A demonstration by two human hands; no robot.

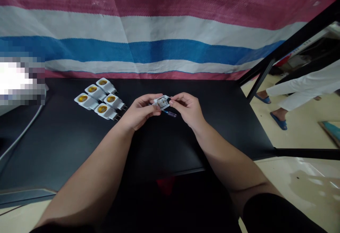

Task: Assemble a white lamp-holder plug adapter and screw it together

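Note:
Both my hands meet over the middle of the black table (66, 144) around one small white socket adapter (162, 102), its open inside facing up. My left hand (138, 112) pinches its left side. My right hand (187, 109) pinches its right side. A small screwdriver with a clear blue handle (170, 113) shows just under the adapter between my hands; whether it is held or lying on the table I cannot tell. To the left, several white socket adapters with yellow insides (99, 98) lie grouped on the table.
A striped red, white and blue tarp (164, 31) hangs behind the table. A grey cable (21, 134) runs along the left. At right, beyond a black frame (289, 45), another person's legs in blue slippers (278, 119) stand on the floor.

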